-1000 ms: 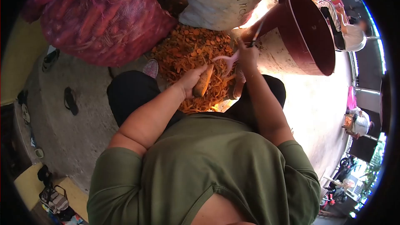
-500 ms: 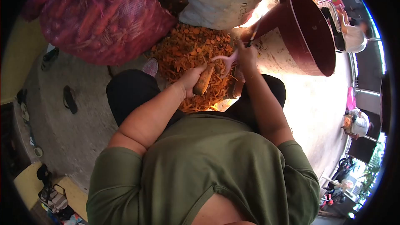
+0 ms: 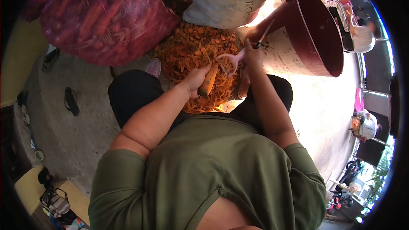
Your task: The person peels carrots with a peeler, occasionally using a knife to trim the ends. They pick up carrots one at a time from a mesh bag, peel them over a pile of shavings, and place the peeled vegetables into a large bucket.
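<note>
My left hand (image 3: 195, 81) is closed around a thick, partly peeled carrot (image 3: 208, 81) with a dark lower end. A pink Y-shaped peeler (image 3: 235, 59) sits in my closed right hand (image 3: 254, 56), its head just right of and above the carrot, apart from it. A thin knife (image 3: 265, 34) with a dark handle also sticks up from the right hand. Beneath both hands lies a heap of orange carrot peelings (image 3: 221, 91), with round carrot slices (image 3: 200, 42) scattered over its far side.
A mesh sack full of carrots (image 3: 106, 25) stands at the upper left, beside a white sack (image 3: 226, 0) with writing. At the right, a tilted dark red bucket (image 3: 294, 34) stands close to my right hand. One flip-flop (image 3: 71, 101) lies on the floor; other people (image 3: 364, 38) are at the far right.
The peeler's head has shifted slightly up, away from the carrot's tip. The knife has tilted with my right hand and shows more of its blade. My left hand has hardly moved.
</note>
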Tool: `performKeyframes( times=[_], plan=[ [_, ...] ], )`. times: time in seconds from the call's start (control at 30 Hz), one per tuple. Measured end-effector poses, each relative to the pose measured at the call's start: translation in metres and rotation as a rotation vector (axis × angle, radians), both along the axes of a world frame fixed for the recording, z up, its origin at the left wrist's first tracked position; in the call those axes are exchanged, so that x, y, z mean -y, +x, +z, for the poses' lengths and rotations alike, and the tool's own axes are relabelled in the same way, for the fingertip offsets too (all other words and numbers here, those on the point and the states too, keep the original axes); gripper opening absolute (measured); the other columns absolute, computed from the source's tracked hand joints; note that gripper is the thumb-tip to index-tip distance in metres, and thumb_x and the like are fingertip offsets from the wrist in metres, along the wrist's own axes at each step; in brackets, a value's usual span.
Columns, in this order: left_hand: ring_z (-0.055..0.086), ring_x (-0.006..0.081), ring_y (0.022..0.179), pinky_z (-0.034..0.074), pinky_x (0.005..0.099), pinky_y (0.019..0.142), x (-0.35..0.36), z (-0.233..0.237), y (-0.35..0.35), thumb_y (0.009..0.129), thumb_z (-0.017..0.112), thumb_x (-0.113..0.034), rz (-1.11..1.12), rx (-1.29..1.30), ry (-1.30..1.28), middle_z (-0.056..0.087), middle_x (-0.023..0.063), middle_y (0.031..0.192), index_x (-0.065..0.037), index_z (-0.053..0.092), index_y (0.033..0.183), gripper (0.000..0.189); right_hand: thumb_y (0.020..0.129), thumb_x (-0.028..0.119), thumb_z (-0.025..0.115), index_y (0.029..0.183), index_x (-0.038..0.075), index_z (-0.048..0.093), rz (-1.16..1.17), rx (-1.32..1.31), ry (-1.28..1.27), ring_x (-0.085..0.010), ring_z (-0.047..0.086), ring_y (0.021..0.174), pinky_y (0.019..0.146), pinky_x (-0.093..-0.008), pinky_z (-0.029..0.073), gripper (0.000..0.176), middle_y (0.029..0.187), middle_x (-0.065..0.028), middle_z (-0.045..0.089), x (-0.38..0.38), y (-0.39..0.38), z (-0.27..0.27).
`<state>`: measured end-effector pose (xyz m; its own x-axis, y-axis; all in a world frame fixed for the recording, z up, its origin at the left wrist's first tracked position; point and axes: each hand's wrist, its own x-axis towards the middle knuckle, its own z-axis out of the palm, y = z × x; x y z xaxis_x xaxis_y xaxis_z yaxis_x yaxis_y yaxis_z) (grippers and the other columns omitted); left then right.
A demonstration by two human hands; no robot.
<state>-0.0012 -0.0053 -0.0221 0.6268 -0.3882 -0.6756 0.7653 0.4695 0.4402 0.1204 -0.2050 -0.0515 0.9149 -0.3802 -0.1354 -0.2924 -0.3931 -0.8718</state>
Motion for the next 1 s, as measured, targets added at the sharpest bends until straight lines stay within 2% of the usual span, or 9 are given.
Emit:
performKeyframes(
  times=[0.1,0.27,0.5,0.6,0.73,0.8,0.83,0.93,1.0],
  plan=[
    [0.056,0.0161,0.055,0.049,0.0294,0.047,0.000,-0.012,0.001,0.090,0.039,-0.030,0.028,-0.007,0.004,0.056,0.0079,0.074,-0.003,0.052,0.095,0.031,0.071,0.033,0.068,0.078,-0.003,0.057,0.098,0.033,0.079,-0.0154,0.053,0.057,0.057,-0.0307,0.044,0.038,0.065,-0.0098,0.058,-0.032,-0.036,0.023],
    [0.056,0.0158,0.057,0.049,0.0294,0.048,-0.005,0.002,0.002,0.091,0.037,-0.028,-0.008,-0.005,0.046,0.056,0.0075,0.076,-0.004,0.052,0.098,0.030,0.067,0.030,0.073,0.068,0.001,0.052,0.180,-0.020,-0.031,-0.0115,0.049,0.051,0.051,-0.0269,0.042,0.036,0.061,-0.0055,0.054,-0.033,-0.043,0.038],
    [0.057,0.0120,0.064,0.049,0.0276,0.050,0.002,0.005,0.004,0.091,0.040,-0.030,0.125,-0.039,-0.144,0.057,0.0052,0.082,-0.005,0.052,0.105,0.031,0.065,0.025,0.074,0.067,0.000,0.052,0.356,-0.013,-0.011,-0.0102,0.048,0.054,0.052,-0.0261,0.042,0.034,0.061,-0.0049,0.054,-0.055,-0.065,0.078],
    [0.058,0.0126,0.063,0.049,0.0270,0.050,0.000,0.009,0.004,0.090,0.042,-0.031,0.078,0.000,-0.136,0.057,0.0061,0.082,-0.004,0.052,0.104,0.032,0.063,0.026,0.074,0.067,-0.001,0.053,0.241,0.001,-0.005,-0.0124,0.050,0.055,0.053,-0.0279,0.043,0.034,0.061,-0.0060,0.055,-0.044,-0.041,0.049],
    [0.058,0.0152,0.061,0.049,0.0268,0.049,-0.004,0.008,0.002,0.090,0.043,-0.032,-0.006,0.066,-0.112,0.057,0.0074,0.080,-0.002,0.052,0.102,0.033,0.063,0.030,0.075,0.068,-0.002,0.054,-0.001,0.030,-0.233,-0.0159,0.052,0.054,0.054,-0.0302,0.044,0.039,0.061,-0.0079,0.056,-0.003,0.008,0.026],
    [0.057,0.0161,0.060,0.049,0.0271,0.048,-0.004,0.009,0.003,0.090,0.043,-0.032,-0.008,0.054,-0.098,0.057,0.0076,0.079,-0.002,0.052,0.102,0.034,0.064,0.033,0.074,0.069,-0.002,0.054,-0.043,0.021,-0.050,-0.0160,0.053,0.054,0.054,-0.0302,0.044,0.041,0.060,-0.0076,0.056,0.008,0.011,0.021],
    [0.057,0.0163,0.059,0.049,0.0273,0.047,-0.004,0.009,0.004,0.089,0.043,-0.033,0.014,0.044,-0.080,0.057,0.0076,0.078,-0.002,0.051,0.102,0.034,0.064,0.035,0.074,0.070,-0.002,0.054,-0.060,0.017,0.040,-0.0161,0.053,0.054,0.054,-0.0302,0.044,0.042,0.060,-0.0075,0.055,0.010,0.012,0.021],
    [0.057,0.0163,0.059,0.048,0.0281,0.046,0.001,0.004,0.003,0.089,0.043,-0.033,0.076,0.019,-0.109,0.057,0.0073,0.076,-0.003,0.051,0.102,0.034,0.067,0.034,0.072,0.072,-0.001,0.054,0.025,0.175,-0.139,-0.0156,0.052,0.054,0.054,-0.0284,0.044,0.039,0.061,-0.0049,0.056,-0.013,-0.011,0.027],
    [0.057,0.0159,0.059,0.048,0.0284,0.046,0.002,0.003,0.004,0.089,0.044,-0.033,0.102,-0.003,-0.129,0.057,0.0069,0.076,-0.004,0.052,0.102,0.033,0.070,0.030,0.071,0.072,0.000,0.055,0.056,0.187,-0.083,-0.0106,0.050,0.055,0.054,-0.0258,0.043,0.034,0.061,-0.0024,0.055,-0.024,-0.025,0.041]
  ],
)
